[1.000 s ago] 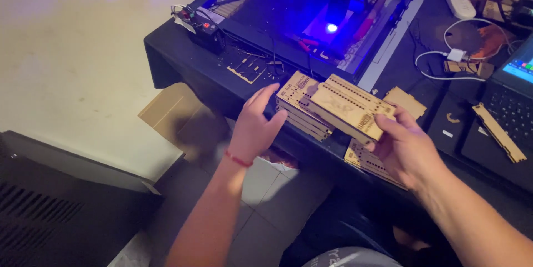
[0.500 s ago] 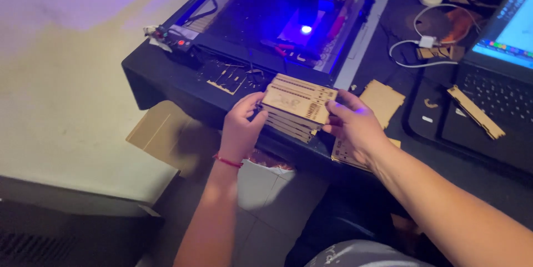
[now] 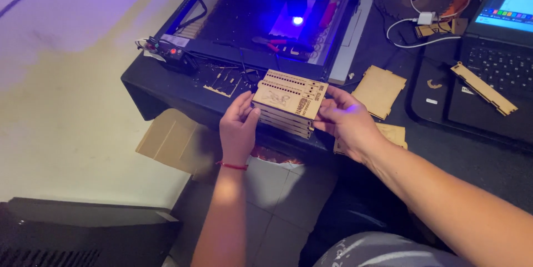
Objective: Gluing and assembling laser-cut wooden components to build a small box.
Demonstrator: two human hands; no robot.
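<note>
1. You are holding a stack of thin wooden panels [image 3: 288, 103] between both hands, just above the front edge of the black counter [image 3: 477, 150]. Gripping it from both ends is keeping the loose sheets squared up against one another.
2. Your left hand [image 3: 239, 128] is pressing on the stack's left end, its fingers [image 3: 240, 108] curled closed around the edges, thumb on the near side.
3. Your right hand [image 3: 347, 122] is closing on the right end, its fingers lying along the far edge and its thumb on the near one, so the stack is being pinched rather than resting on anything.
4. You are tilting the top panel toward yourself, likely so its engraved face is readable.
5. Behind the stack, the laser engraver [image 3: 266, 17] is showing a blue light, and the stack is being kept in front of its frame.
6. A loose square panel [image 3: 380, 90] and a long strip [image 3: 484, 88] are lying on the counter to the right, near the laptop [image 3: 499, 50], apart from the stack.
</note>
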